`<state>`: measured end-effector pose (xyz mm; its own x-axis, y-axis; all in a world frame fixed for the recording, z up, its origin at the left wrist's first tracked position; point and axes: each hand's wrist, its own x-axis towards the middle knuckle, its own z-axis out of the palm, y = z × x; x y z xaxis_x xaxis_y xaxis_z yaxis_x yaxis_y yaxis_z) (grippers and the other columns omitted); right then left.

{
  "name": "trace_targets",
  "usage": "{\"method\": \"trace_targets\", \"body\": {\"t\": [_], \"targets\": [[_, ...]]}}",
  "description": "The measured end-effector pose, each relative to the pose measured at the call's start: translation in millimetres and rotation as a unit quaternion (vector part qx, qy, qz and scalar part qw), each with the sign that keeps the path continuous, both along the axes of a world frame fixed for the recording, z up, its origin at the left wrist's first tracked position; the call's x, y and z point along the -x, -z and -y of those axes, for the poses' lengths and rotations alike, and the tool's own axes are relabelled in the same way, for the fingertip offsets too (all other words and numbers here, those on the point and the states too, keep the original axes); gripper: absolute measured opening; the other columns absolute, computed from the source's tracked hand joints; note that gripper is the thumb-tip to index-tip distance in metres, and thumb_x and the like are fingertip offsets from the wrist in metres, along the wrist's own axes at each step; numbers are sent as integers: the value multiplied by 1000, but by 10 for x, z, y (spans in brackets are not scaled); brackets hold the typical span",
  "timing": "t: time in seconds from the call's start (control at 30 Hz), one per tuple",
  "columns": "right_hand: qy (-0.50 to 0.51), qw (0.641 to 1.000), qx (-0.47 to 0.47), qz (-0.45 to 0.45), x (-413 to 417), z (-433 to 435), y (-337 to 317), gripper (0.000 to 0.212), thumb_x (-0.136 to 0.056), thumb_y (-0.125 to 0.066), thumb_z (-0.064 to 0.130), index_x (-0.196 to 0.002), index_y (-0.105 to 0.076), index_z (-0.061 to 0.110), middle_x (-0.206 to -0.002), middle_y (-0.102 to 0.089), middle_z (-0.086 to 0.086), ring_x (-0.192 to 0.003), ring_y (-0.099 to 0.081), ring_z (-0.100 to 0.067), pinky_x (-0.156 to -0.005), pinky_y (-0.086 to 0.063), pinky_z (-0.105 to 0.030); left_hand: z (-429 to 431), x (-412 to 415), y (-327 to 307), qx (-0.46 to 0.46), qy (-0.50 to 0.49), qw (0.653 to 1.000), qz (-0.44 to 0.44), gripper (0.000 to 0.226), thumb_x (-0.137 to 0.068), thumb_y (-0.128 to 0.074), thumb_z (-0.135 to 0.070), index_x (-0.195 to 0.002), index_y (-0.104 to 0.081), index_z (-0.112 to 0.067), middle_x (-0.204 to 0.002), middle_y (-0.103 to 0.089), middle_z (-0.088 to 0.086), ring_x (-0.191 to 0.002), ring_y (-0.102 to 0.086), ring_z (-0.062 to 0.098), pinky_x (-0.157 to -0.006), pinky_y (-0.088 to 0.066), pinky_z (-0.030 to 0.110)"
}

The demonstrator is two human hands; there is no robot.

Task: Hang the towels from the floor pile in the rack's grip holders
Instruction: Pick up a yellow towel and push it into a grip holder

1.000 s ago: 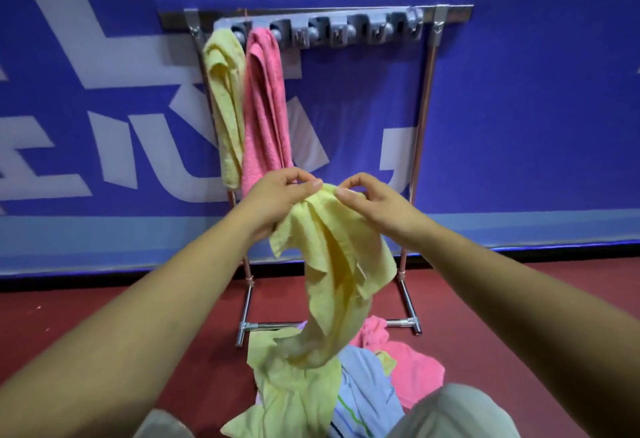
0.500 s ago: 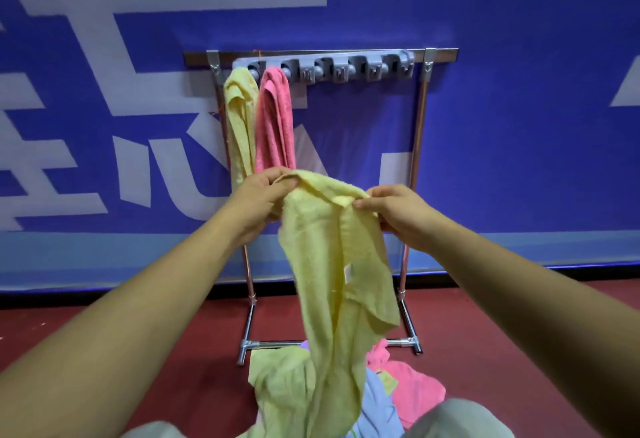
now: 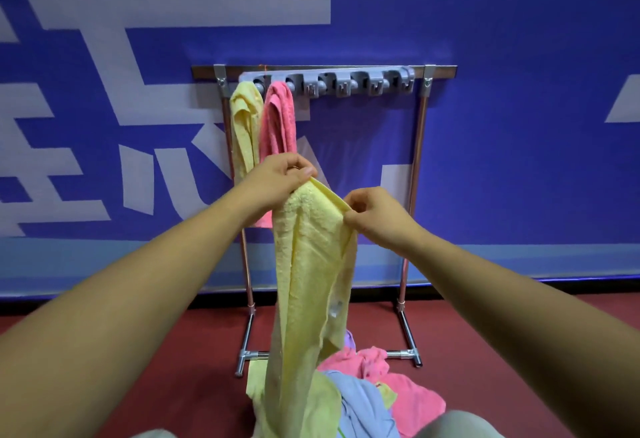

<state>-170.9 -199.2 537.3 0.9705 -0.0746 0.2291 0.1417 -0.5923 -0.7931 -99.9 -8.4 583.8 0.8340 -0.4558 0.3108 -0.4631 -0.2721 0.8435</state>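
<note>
The left hand (image 3: 280,179) has its fingers (image 3: 304,171) clamped on one top corner of the yellow towel (image 3: 311,264), and the right hand (image 3: 375,218) pinches the edge just beside them, so the cloth hangs straight down to the floor pile (image 3: 381,396) beneath. Gathering that edge narrow likely readies it for a free grip holder (image 3: 343,84) above and beyond the fingers.

Both hands, left hand (image 3: 277,179) and right hand (image 3: 375,218), pinch the top of a yellow towel (image 3: 308,282) hanging before the rack (image 3: 417,174), where a yellow cloth (image 3: 244,133) and pink cloth (image 3: 278,122) hang.
</note>
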Motion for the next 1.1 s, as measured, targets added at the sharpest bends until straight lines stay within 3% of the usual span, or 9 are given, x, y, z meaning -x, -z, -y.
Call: {"method": "trace_targets", "body": {"t": [0.2,0.33,0.43,0.53,0.67,0.8,0.9,1.0,1.1], "targets": [[52,987,129,-84,-57,300,224,12,-78,-58,7,-73,-65,0,-59,-55,-1,-56,-46,-16,-50,-36,-26,-186,-144,-126,-7,-92,996,16,14,-99,-57,-21,-93,-69,-17,-73,-56,-1,-70,-48,16,-64,-41,28],[92,972,186,-114,-104,570,229,15,-80,-53,9,-66,-57,6,-63,-52,-6,-59,-42,-18,-54,-33,-30,-306,-280,-143,-31,-135,990,29,13,-98,-57,-17,-91,-66,-22,-92,-65,0,-81,-58,12,-69,-47,27],[101,955,252,-120,-121,694,73,19,-87,-48,10,-70,-56,6,-67,-49,-5,-64,-43,-21,-53,-35,-29,-428,-336,-192,-159,-188,965,93,9,-97,-59,-18,-95,-67,-15,-89,-61,-4,-84,-59,14,-68,-40,27],[73,934,329,-115,-134,735,-44,19,-93,-45,12,-81,-60,13,-80,-56,-5,-75,-57,-27,-63,-52,-36,-555,-405,-192,-294,-192,925,148,13,-97,-59,-22,-97,-69,-13,-92,-64,2,-92,-62,25,-73,-41,31],[67,914,377,-132,-181,728,-59,26,-98,-41,11,-109,-64,5,-103,-62,-11,-90,-59,-27,-79,-51,-39,-636,-424,-175,-333,-200,910,147,13,-99,-57,-26,-93,-64,-17,-94,-64,5,-82,-59,21,-68,-41,30],[96,913,374,-133,-239,758,-57,27,-98,-36,9,-108,-60,2,-107,-57,-15,-91,-56,-29,-77,-49,-37,-677,-432,-164,-365,-215,893,152,16,-99,-56,-27,-90,-62,-16,-90,-65,7,-76,-58,21,-65,-39,30],[156,956,245,-43,-315,833,-134,20,-101,-35,20,-100,-51,7,-94,-58,-12,-83,-59,-32,-73,-52,-42,-677,-473,-199,-281,-240,922,116,15,-97,-59,-27,-87,-64,-17,-86,-65,4,-76,-58,18,-63,-39,30],[188,978,50,71,-388,859,-407,14,-100,-49,15,-97,-59,6,-83,-60,-10,-73,-57,-27,-62,-44,-32,-570,-458,-355,40,-201,978,-37,15,-96,-61,-23,-86,-68,-16,-83,-69,3,-77,-61,17,-62,-47,25],[98,949,-284,97,-390,801,-711,13,-97,-54,-2,-105,-62,5,-76,-61,-11,-59,-55,-17,-53,-49,-27,-451,-391,-549,287,-78,940,-169,12,-99,-55,-11,-90,-64,-13,-84,-69,5,-73,-65,16,-57,-55,25]]}}
